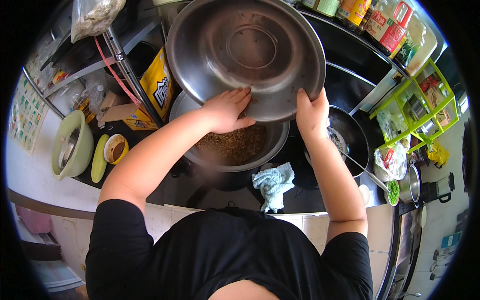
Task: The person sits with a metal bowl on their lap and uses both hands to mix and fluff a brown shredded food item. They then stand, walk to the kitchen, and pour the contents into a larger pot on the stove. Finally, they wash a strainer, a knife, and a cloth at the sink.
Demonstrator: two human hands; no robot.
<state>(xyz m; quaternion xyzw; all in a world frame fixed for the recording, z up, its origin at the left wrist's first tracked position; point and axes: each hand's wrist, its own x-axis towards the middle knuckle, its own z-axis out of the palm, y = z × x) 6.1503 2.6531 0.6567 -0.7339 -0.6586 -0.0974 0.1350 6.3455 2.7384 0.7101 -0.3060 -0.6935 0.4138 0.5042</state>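
A large stainless-steel basin (200, 45) is held tilted over a wide metal pot (278, 150). My right hand (313, 115) grips its near right rim, with the thumb on the face toward me. Against that same face, near the lower edge, my left hand (227, 110) lies flat with the fingers stretched out. Brown chopped food (235, 145) shows in the pot below, partly hidden by the basin and my left hand. I cannot tell whether anything drops from the basin. A crumpled light-blue cloth (273, 185) rests on the black stovetop in front of the pot.
On the right sit a black wok (352, 137) with a long-handled ladle (367, 172), a bowl of chopped greens (393, 192) and a green rack (420, 107). Left are a pale green bowl (72, 145), a cucumber (99, 159) and a yellow cup (116, 149). Bottles (387, 25) line the back.
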